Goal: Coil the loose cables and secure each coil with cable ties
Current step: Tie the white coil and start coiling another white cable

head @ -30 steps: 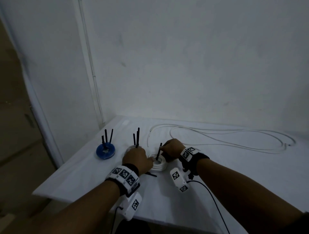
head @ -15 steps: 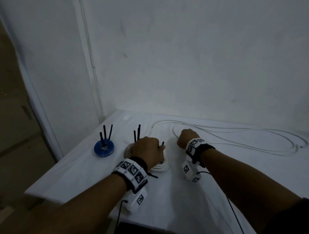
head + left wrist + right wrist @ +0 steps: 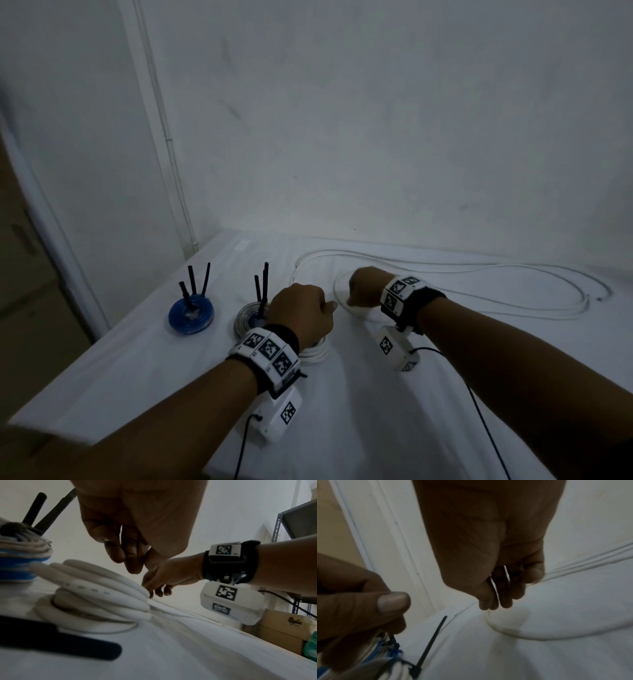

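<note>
A coiled white cable (image 3: pixel 317 354) (image 3: pixel 96 591) lies on the white table (image 3: pixel 171 377), under my left hand (image 3: pixel 301 315) (image 3: pixel 130 555). In the right wrist view that hand's thumb and fingers (image 3: pixel 392 601) pinch a black cable tie where it meets the coil. A second black tie (image 3: pixel 431 641) is locked round the coil, its tail sticking up. My right hand (image 3: pixel 364 291) (image 3: pixel 496 599) hangs a little to the right, fingers loosely curled down. Its tips reach the loose white cable (image 3: pixel 308 256) (image 3: pixel 530 637), and I see nothing gripped.
A blue coil (image 3: pixel 191 313) and a grey coil (image 3: pixel 250 318) stand to the left, each with black tie tails upright. A spare black tie (image 3: pixel 60 642) lies under my left wrist. The loose cable sprawls to the far right. Walls close the back and left.
My right hand let go of the upright tie tail on the white coil and moved right, onto the loose cable. My left hand shifted over the coil to the tie.
</note>
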